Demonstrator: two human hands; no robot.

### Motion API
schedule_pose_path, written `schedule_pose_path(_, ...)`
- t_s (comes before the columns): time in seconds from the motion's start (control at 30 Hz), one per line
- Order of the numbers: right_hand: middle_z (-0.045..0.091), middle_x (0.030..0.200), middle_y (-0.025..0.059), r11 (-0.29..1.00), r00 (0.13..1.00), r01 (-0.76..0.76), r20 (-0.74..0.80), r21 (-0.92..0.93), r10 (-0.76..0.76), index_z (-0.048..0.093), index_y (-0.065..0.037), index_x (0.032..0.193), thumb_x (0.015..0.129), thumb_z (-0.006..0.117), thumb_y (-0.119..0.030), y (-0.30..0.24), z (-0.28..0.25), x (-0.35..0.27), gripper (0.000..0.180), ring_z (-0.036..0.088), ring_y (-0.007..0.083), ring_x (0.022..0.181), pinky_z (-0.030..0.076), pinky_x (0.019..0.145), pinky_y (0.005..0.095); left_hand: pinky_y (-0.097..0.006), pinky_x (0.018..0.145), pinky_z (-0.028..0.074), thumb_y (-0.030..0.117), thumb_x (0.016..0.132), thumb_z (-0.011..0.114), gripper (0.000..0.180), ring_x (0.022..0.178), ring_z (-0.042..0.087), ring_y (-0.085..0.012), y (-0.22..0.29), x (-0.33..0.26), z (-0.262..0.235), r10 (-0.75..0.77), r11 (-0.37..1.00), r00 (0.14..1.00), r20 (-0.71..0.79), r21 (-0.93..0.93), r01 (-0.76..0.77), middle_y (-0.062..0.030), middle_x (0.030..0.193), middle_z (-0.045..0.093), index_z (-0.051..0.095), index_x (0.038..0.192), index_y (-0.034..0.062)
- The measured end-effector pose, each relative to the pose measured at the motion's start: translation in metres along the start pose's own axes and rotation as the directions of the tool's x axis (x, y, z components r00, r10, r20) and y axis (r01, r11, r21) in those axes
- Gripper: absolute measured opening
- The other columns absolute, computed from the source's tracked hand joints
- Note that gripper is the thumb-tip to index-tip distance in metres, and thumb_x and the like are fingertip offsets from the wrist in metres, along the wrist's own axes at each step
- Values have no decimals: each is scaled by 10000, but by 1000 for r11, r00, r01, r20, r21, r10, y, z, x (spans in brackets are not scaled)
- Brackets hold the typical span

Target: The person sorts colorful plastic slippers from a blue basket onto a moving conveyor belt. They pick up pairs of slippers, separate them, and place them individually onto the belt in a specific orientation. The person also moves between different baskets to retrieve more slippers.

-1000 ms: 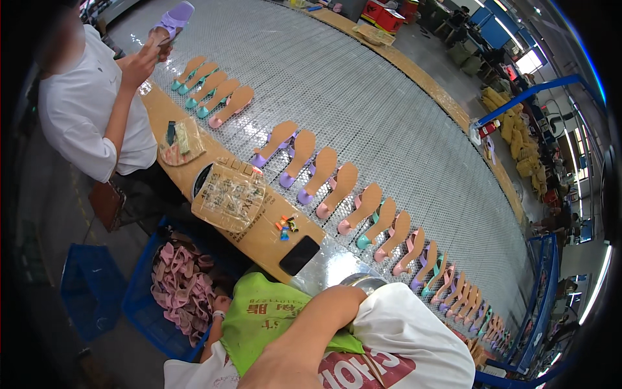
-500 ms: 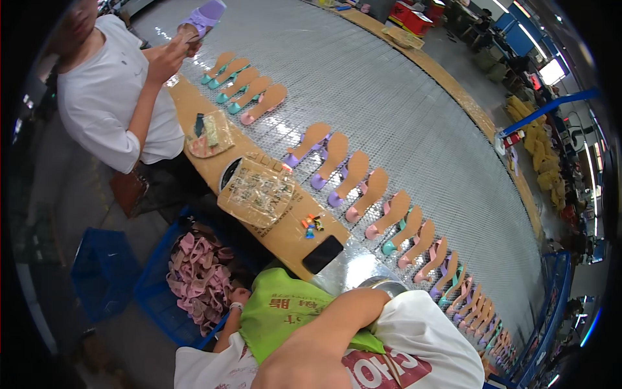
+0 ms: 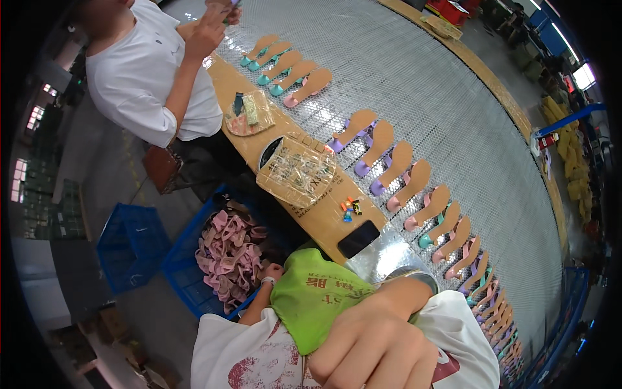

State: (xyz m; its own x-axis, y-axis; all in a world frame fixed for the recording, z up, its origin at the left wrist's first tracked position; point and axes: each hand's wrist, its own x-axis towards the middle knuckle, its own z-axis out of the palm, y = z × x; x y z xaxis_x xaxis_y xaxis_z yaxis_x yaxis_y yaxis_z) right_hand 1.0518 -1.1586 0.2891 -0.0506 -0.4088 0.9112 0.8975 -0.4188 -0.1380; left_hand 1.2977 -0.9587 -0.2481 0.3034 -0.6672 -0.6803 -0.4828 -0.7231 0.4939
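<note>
My right hand (image 3: 379,340) is close in front of my chest, its fingers curled in and knuckles outward; whatever lies inside the fingers is hidden. My left hand (image 3: 273,271), with a pale band at the wrist, is at the right side of a blue crate (image 3: 179,264). Beside its fingers lies a heap of pink strappy shoe parts (image 3: 230,256) filling that crate; the fingers are too small to read. A green cloth (image 3: 314,295) with printing lies across my lap, between the two arms.
A metal mesh conveyor (image 3: 466,155) carries a long row of heeled sandals (image 3: 411,185), tan soles up. A wrapped cardboard ledge (image 3: 311,220) holds a black phone (image 3: 358,239) and small coloured items (image 3: 350,209). A co-worker (image 3: 139,78) in white handles something purple at upper left.
My right hand has risen into fuller view in front of my chest. The whole view has shifted, so the scene sits further right and higher. My left hand stays beside the crate.
</note>
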Motion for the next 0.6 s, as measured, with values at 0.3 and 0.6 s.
schedule_pose_path(0.3, 532, 652, 143, 984, 997, 78, 37, -159, -73, 590, 26, 695, 772, 540, 48, 11, -14, 2, 94, 461, 184, 494, 329, 417, 261, -320, 730, 483, 208, 715, 651, 180, 761, 623, -207, 31, 21, -2, 23, 999, 999, 34, 40, -24, -108, 801, 655, 638, 819, 62)
schedule_pose_path(0.6, 555, 674, 142, 965, 993, 120, 32, -233, -116, 595, 16, 706, 778, 538, 17, 23, -18, 3, 92, 461, 181, 493, 327, 416, 267, -327, 719, 483, 180, 737, 631, 140, 742, 621, -227, 21, 35, -6, 48, 999, 999, 6, 15, -48, -121, 773, 648, 631, 795, 53)
